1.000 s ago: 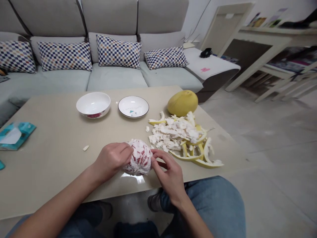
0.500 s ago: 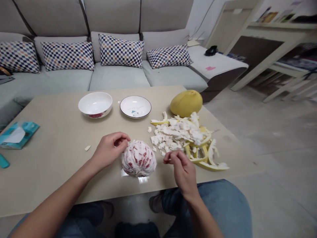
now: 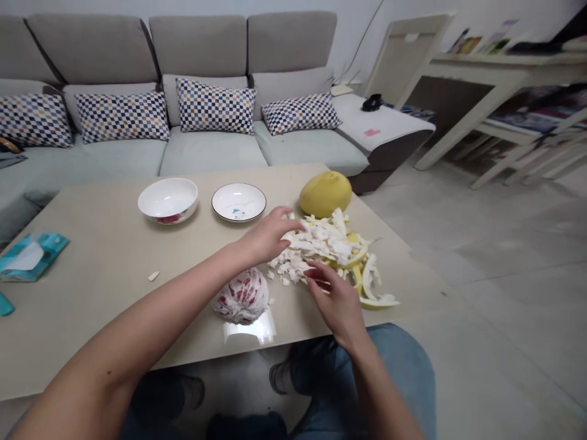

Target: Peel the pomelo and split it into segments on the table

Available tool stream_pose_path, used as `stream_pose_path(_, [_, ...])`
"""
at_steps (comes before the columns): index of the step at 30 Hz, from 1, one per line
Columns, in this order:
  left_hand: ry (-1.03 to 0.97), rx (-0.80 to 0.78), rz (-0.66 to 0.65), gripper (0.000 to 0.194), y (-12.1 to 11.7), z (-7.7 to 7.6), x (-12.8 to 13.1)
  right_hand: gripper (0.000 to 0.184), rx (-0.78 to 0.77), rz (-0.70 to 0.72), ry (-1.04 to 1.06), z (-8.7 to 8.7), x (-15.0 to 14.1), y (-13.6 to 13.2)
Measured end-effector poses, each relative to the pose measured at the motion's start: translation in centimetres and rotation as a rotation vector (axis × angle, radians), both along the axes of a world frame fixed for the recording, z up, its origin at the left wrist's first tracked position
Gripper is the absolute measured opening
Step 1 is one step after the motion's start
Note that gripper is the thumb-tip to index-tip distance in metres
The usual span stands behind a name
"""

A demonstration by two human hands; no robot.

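Observation:
A peeled pomelo (image 3: 243,298) with red flesh under white pith sits near the table's front edge, partly covered by my left forearm. My left hand (image 3: 269,237) reaches across above it to the heap of white pith scraps (image 3: 323,239), fingers apart and no object visible in them. At the heap's near side is my right hand (image 3: 337,300), thumb and fingers loosely curved with a gap between them. Yellow peel strips (image 3: 380,300) lie under and beside the heap. Behind it rests a whole yellow pomelo (image 3: 324,194).
A white bowl (image 3: 169,198) and a dark-rimmed plate (image 3: 239,203) stand at the table's back. A teal tissue pack (image 3: 34,256) lies at the left, above a teal object (image 3: 5,304) cut by the frame. One small peel scrap (image 3: 154,276) lies alone. The sofa (image 3: 206,150) is beyond.
My left hand has left the peeled pomelo's side and moved right and forward to the pith heap. My right hand's fingers have loosened from a pinch. The view has shifted slightly.

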State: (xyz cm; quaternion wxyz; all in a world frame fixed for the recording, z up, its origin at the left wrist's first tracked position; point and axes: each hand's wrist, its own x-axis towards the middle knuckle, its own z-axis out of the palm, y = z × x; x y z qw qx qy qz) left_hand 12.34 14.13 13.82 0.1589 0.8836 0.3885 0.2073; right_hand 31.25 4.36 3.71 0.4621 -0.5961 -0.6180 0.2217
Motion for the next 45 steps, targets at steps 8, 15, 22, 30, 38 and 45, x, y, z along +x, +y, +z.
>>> stream_pose_path(8, [0.113, 0.08, 0.12, 0.028, -3.8, 0.0, -4.3, 0.028, 0.023, 0.079, -0.062, -2.2, -1.7, -1.4])
stream_pose_path(15, [0.074, -0.221, 0.203, 0.103, -9.3, -2.5, -10.9, 0.061, -0.124, 0.349, 0.117, -2.7, -6.7, -3.7])
stream_pose_path(22, [0.008, -0.255, 0.172, 0.093, -10.3, -5.4, -10.9, 0.083, -0.142, 0.23, 0.097, -2.6, -10.7, -3.7])
stream_pose_path(30, [0.031, -0.278, 0.124, 0.095, -8.4, -5.1, -12.1, 0.089, -0.195, 0.201, 0.047, -1.0, -13.0, -1.1])
stream_pose_path(38, [0.013, -0.277, 0.165, 0.088, -6.4, -4.5, -14.6, 0.095, -0.114, 0.054, 0.145, -3.3, -17.6, 0.2])
stream_pose_path(45, [0.047, -0.261, 0.247, 0.093, -5.7, -5.1, -14.1, 0.088, -0.082, -0.122, 0.314, -5.2, -20.1, 0.6])
